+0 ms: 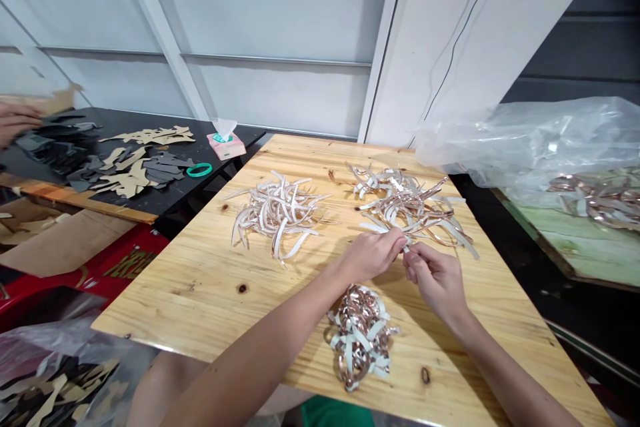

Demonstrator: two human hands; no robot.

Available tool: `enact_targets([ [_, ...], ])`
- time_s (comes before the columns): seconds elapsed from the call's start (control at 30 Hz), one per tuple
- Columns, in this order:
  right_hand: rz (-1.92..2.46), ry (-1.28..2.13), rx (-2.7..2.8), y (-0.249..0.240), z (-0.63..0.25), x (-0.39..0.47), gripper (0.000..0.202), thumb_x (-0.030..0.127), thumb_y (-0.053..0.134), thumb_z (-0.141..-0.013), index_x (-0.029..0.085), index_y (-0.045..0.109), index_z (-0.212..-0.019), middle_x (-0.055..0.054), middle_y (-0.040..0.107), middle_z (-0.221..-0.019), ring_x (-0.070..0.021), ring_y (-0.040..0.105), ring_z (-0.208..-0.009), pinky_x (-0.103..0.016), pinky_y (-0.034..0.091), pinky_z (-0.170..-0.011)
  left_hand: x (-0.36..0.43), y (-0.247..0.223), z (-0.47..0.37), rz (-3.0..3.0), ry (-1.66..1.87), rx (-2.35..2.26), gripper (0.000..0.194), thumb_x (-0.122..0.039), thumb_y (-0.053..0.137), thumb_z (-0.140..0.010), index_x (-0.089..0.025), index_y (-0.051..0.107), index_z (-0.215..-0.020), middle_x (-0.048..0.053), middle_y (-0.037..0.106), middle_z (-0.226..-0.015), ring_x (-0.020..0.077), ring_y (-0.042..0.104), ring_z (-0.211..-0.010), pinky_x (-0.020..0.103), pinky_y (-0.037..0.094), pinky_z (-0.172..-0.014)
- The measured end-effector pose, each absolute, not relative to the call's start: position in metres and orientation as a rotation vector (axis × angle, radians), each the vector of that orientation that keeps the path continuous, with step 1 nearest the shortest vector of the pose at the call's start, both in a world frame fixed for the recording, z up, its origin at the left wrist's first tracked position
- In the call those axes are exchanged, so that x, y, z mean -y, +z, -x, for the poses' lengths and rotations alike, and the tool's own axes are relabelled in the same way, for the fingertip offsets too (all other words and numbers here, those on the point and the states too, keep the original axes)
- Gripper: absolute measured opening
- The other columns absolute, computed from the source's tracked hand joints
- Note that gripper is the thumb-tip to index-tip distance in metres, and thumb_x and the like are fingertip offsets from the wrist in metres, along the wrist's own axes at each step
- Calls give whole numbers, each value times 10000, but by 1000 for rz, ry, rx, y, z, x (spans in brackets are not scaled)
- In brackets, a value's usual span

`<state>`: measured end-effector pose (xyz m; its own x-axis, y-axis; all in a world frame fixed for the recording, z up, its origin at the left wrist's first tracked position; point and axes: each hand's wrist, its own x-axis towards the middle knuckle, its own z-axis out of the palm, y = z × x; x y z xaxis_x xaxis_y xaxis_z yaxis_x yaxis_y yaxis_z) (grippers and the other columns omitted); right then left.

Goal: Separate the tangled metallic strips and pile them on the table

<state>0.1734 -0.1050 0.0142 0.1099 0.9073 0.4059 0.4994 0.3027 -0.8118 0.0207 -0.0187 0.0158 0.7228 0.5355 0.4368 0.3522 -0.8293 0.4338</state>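
Note:
My left hand (376, 253) and my right hand (433, 272) meet over the right half of the wooden table (190, 287). Both have their fingers closed on a small white strip (406, 245) between them. Just beyond them spreads a loose pile of white and shiny copper strips (413, 203). To the left lies a pile of pale strips (280, 210). Nearer to me, below my left wrist, a heap of curled copper and white pieces (361, 337) rests on the wood.
A black table (175, 197) at the left holds beige and grey scraps (127, 173), a green tape ring (199, 170) and a tissue box (226, 145). Another person's hand (17, 121) is at far left. Plastic bags (530, 137) of strips lie right and lower left.

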Motion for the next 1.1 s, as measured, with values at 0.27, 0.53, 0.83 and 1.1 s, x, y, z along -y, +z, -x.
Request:
enact_targets([
  [0.27,1213,476,1551,14,-175,108,345,262,473,-958,215,504,-618,18,507,-546,-140,466,-510,-286,344,-534,28,24,-15,-2487,730,-521,328,-449,270,-1055,-210,494,-1060,18,671,-830,164,649,-761,250,437,-675],
  [0.53,1194,630,1445,19,-171,107,347,236,491,-953,204,527,-609,16,513,-551,-132,454,-512,-292,346,-535,27,25,-18,-2285,846,-440,342,-370,238,-1065,-198,480,-897,41,599,-860,159,584,-823,268,453,-766],
  [0.83,923,899,1147,16,-168,100,304,164,525,-853,208,531,-552,24,453,-474,-144,426,-469,-320,319,-524,29,21,-23,-2200,998,-501,321,-370,264,-1057,-193,479,-898,26,533,-796,163,530,-764,287,437,-752],
  [1.1,640,1136,877,32,-169,97,236,202,499,-745,215,483,-510,22,353,-408,-143,376,-420,-312,285,-488,24,20,-23,-1893,1075,-563,368,-418,280,-1058,-180,526,-923,29,636,-783,146,614,-695,270,476,-708],
])
